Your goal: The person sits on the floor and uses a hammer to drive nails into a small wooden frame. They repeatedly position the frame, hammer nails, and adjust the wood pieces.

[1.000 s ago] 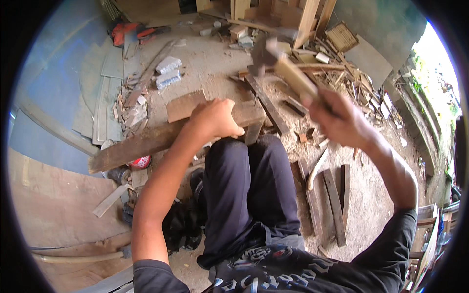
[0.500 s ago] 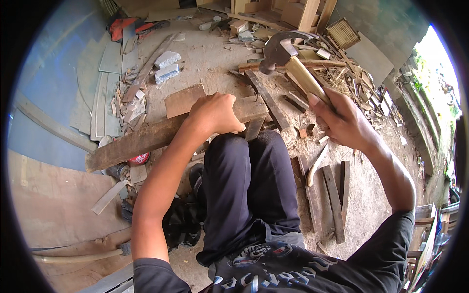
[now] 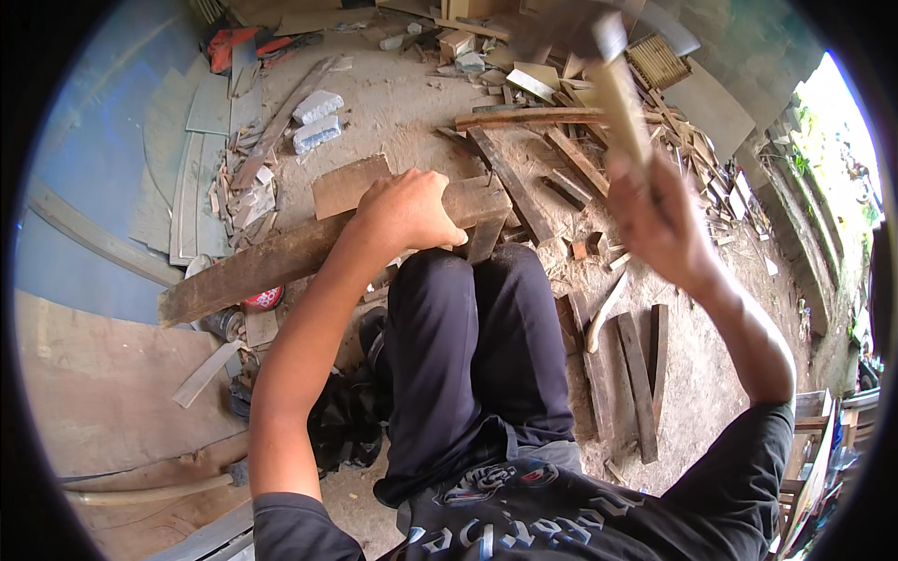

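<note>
Floor, dusty brown-grey (image 3: 393, 103), strewn with wood scraps, widest at upper centre of the frame.
Trousers, dark cloth (image 3: 435, 346), worn by the person, knees at centre.
Beam, long squared brown wood (image 3: 253, 273), running from left of frame to centre, its right end just above the knees.
Hammer, pale wooden handle and dark metal head (image 3: 625, 112), upper right of frame, raised well apart from the beam; the head is motion-blurred, so its exact angle is hard to judge.
Left hand, bare (image 3: 407, 208), at centre: clasped over the beam near its right end, thumb on the near side.
Right hand, bare (image 3: 659, 220), right of centre: fingers wrapped tightly around the hammer's handle.
Short block, brown wood (image 3: 485, 238), at centre, beneath the beam's right end.
Nail, thin and dark (image 3: 492, 178), standing up at the beam's right end, just beside the left hand.
</note>
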